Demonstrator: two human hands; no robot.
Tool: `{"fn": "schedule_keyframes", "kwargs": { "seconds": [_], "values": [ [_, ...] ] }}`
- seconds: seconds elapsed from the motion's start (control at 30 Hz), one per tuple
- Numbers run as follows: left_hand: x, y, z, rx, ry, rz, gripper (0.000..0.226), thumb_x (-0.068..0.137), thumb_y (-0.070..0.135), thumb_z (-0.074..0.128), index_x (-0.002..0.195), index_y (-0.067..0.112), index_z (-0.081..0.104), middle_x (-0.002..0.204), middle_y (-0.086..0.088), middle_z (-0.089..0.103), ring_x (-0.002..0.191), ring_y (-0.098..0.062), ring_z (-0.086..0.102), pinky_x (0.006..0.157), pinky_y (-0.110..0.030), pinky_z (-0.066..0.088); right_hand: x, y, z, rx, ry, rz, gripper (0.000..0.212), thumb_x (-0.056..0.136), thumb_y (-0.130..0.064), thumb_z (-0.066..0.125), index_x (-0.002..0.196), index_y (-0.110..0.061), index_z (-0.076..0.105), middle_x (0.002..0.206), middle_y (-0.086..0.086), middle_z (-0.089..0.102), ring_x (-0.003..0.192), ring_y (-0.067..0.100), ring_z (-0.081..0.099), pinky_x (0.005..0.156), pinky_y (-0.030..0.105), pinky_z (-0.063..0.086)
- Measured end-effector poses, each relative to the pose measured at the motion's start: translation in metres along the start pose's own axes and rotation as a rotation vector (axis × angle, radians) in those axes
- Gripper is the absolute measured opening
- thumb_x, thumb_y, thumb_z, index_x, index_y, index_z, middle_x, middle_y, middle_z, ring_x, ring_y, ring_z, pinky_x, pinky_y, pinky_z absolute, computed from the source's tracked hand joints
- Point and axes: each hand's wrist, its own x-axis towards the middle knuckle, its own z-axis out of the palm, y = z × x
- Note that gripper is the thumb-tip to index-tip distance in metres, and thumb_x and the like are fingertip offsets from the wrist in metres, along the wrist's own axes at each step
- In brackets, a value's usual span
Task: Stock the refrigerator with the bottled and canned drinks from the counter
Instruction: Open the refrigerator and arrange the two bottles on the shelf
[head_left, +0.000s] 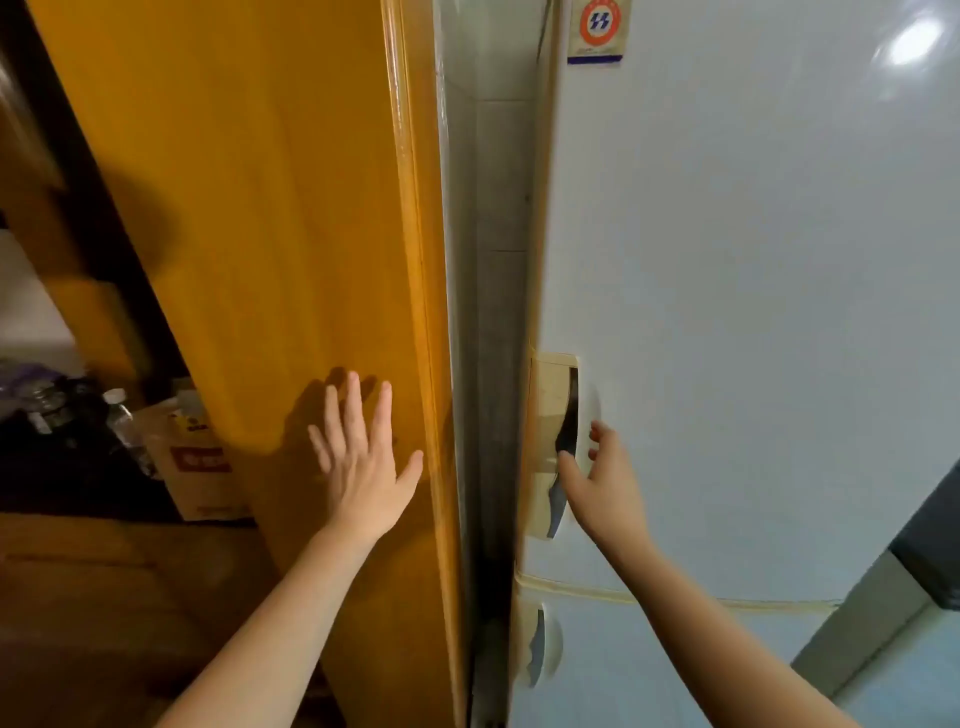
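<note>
L hand (363, 462) flat, fingers spread, at orange door (260, 208); contact unclear. R hand (597, 483) loosely curved at handle (550, 415) of fridge (753, 260), right, door closed; grips nothing. Bottles (118, 415) far left, dim, indistinct.

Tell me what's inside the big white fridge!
Nothing inside shows: the upper fridge door is closed, and so is the lower door. Only the outside shows: a sticker up top, and the right hand at the handle.
</note>
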Motion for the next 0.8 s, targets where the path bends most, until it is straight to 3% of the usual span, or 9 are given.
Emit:
{"fn": "schedule_keyframes", "kwargs": {
  "seconds": [0.13, 0.27, 0.4, 0.5, 0.7, 0.8],
  "values": [
    [0.016, -0.019, 0.022, 0.048, -0.021, 0.131, 0.101, 0.080, 0.053, 0.063, 0.149, 0.027, -0.007, 0.158, -0.013, -0.014, 0.143, -0.036, -0.015, 0.110, -0.062, -0.002, 0.006, -0.005, 0.017, -0.048, 0.070, 0.020, 0.056, 0.093, -0.030, 0.053, 0.142, -0.013, 0.033, 0.141, 0.003, 0.042, 0.121, 0.017, 0.046, 0.091, 0.026, 0.037],
    [0.016, -0.025, 0.044, 0.006, 0.063, 0.188, 0.101, 0.079, 0.045, 0.068, 0.152, 0.023, 0.002, 0.156, -0.012, -0.014, 0.142, -0.039, -0.014, 0.108, -0.067, 0.004, 0.011, -0.004, 0.028, 0.039, 0.066, 0.046, 0.044, 0.091, -0.027, 0.057, 0.131, -0.017, 0.041, 0.116, -0.007, 0.048, 0.112, 0.013, 0.048, 0.083, 0.022, 0.038],
    [0.019, -0.030, 0.051, -0.011, 0.105, 0.226, 0.099, 0.078, 0.042, 0.070, 0.152, 0.021, 0.007, 0.155, -0.013, -0.012, 0.141, -0.041, -0.012, 0.107, -0.068, 0.004, 0.020, -0.002, 0.029, 0.114, 0.034, 0.109, 0.048, 0.092, -0.026, 0.055, 0.135, -0.014, 0.037, 0.127, 0.001, 0.048, 0.116, 0.015, 0.048, 0.094, 0.031, 0.045],
    [0.018, -0.031, 0.050, -0.018, 0.108, 0.236, 0.099, 0.079, 0.043, 0.069, 0.151, 0.021, 0.006, 0.155, -0.013, -0.011, 0.142, -0.041, -0.010, 0.107, -0.068, 0.005, 0.022, 0.000, 0.023, 0.213, -0.069, 0.194, 0.035, 0.096, -0.023, 0.049, 0.129, -0.015, 0.039, 0.118, 0.004, 0.050, 0.113, 0.021, 0.052, 0.076, 0.023, 0.047],
    [0.018, -0.032, 0.046, -0.018, 0.079, 0.237, 0.097, 0.078, 0.044, 0.070, 0.150, 0.020, 0.010, 0.155, -0.015, -0.007, 0.142, -0.042, -0.007, 0.107, -0.069, 0.009, 0.022, -0.009, 0.019, 0.149, -0.092, 0.223, 0.034, 0.098, -0.027, 0.046, 0.128, -0.012, 0.039, 0.112, 0.002, 0.048, 0.104, 0.017, 0.051, 0.083, 0.030, 0.044],
    [0.020, -0.034, 0.046, -0.020, 0.087, 0.249, 0.095, 0.075, 0.043, 0.072, 0.150, 0.017, 0.020, 0.156, -0.017, -0.001, 0.142, -0.043, -0.003, 0.107, -0.070, 0.011, 0.013, -0.008, 0.024, 0.081, -0.032, 0.195, 0.026, 0.097, -0.030, 0.046, 0.118, -0.014, 0.044, 0.101, 0.000, 0.052, 0.091, 0.014, 0.053, 0.073, 0.024, 0.046]
  ]
}}
